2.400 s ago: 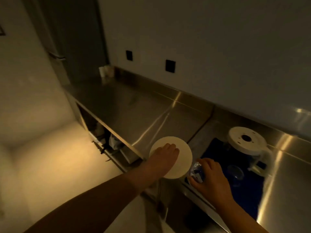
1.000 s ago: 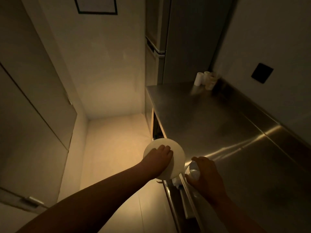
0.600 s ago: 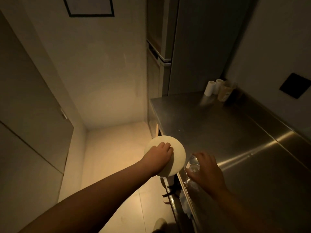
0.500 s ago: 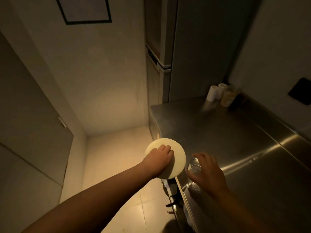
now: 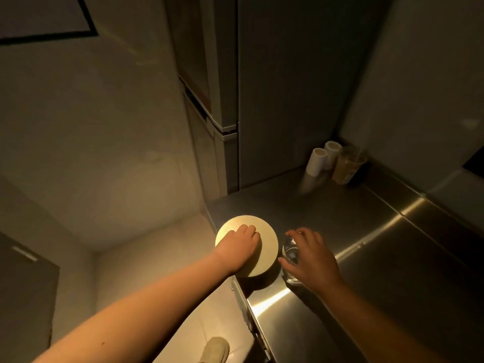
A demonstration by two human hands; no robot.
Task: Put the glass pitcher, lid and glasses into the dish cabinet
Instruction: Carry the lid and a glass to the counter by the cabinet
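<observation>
While left hand [image 5: 239, 248] lies on round cream lid [image 5: 258, 247], fingers curled over top, lid sits at front-left corner of stainless steel countertop [image 5: 366, 237]. Just right: clear drinking glass [image 5: 290, 260], upright near front edge, rim pinched by right hand [image 5: 311, 258]. Far corner: two white rolls [image 5: 318, 161].

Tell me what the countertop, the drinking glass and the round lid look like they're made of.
Countertop: brushed stainless steel, judging by streaky reflections and seams.
Drinking glass: clear glass or possibly plastic; the counter shows through it.
Round lid: matte cream, opaque, no shine; plastic or wood, unclear in this dim light.
</observation>
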